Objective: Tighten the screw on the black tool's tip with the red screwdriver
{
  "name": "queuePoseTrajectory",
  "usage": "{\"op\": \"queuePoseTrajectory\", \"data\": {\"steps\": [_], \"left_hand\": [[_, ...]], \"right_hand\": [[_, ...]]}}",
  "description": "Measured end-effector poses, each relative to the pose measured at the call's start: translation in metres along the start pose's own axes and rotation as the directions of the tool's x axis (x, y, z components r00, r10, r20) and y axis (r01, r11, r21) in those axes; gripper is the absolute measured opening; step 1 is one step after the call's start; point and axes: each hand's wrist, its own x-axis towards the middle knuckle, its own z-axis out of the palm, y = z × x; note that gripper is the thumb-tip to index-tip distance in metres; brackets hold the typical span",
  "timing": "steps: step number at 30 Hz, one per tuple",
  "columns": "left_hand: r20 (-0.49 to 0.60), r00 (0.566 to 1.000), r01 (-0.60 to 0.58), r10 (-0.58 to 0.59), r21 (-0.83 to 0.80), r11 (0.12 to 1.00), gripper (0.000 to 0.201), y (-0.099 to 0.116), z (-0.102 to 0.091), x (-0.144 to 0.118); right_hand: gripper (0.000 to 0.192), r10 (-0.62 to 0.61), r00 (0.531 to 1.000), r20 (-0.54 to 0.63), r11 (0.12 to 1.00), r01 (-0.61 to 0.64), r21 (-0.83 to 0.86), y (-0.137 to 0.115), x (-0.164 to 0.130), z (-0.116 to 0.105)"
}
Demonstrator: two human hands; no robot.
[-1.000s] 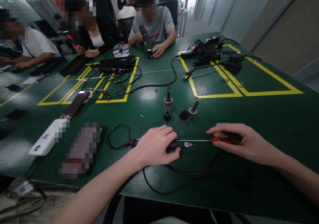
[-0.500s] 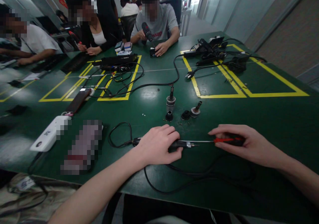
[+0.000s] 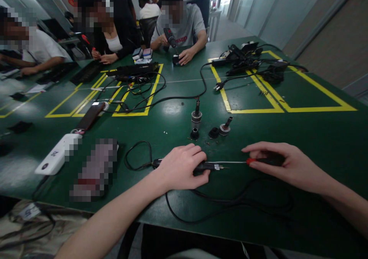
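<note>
Left hand (image 3: 184, 167) grips black corded pen tool (image 3: 207, 166) near front edge of table (image 3: 287, 128); right hand (image 3: 290, 167) holds red-black screwdriver (image 3: 253, 161). Grey T-shirt (image 3: 195, 23) at far edge reads "ssup", start unclear.

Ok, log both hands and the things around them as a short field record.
Left hand: laid over a black pen-shaped tool; grip underneath hidden
Right hand: holds a red-and-black screwdriver handle
Slim metal shaft: runs from that handle toward the left hand; other end hidden
Beyond the hands: a taller grey metal cylinder with a stem, a shorter one, two small black round pieces
Surface: dark green table
</note>
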Motion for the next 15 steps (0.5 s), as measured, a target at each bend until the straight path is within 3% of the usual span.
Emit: {"op": "queuePoseTrajectory", "data": {"steps": [10,15], "left_hand": [[-0.004,1.000,0.001,-0.001,-0.007,1.000,0.016,-0.001,0.000,0.000],[0.011,1.000,0.007,-0.007,-0.008,1.000,0.017,-0.001,0.000,0.000]], "right_hand": [[0.053,-0.018,1.000,0.011,1.000,0.018,-0.008,0.013,0.000,0.003],[0.055,0.011,1.000,0.006,1.000,-0.012,0.019,0.004,0.000,0.001]]}}
